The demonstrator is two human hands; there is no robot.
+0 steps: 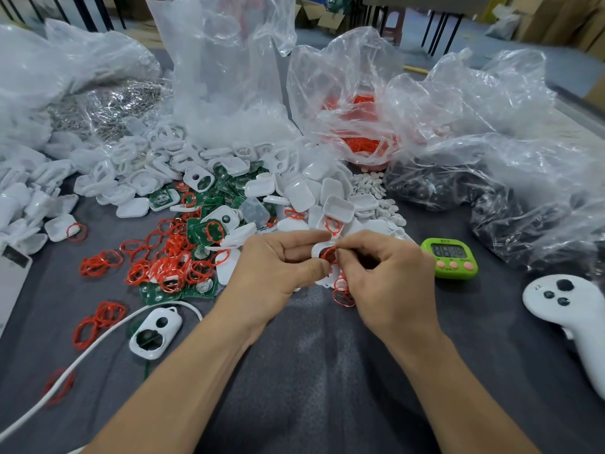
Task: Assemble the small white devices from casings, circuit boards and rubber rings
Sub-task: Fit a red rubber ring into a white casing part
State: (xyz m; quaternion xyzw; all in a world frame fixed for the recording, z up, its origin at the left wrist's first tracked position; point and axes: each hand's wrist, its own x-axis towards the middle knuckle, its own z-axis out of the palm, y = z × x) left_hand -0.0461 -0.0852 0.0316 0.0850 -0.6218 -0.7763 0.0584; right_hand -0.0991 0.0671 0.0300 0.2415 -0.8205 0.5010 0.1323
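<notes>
Bare forearms (183, 371) reach over the grey, felt-like worktop (311, 371). Left grip (278, 267) clasps a glossy white casing (317, 250), mostly hidden by its fingers. Right grip (383, 276) pinches a thin red rubber ring (329, 251) at the casing's round opening. Left of the casing, loose red rings (170, 260) sprawl over green boards (209, 231). Behind it, rounded white shells (304, 194) heap under crinkled clear bags (222, 77). Right of the casing stands a lime timer (451, 257), its digits blurred.

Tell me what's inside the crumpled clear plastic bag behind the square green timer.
A heap of small black pieces shows through the crumpled clear plastic bag; glare and folds hide what they are.
</notes>
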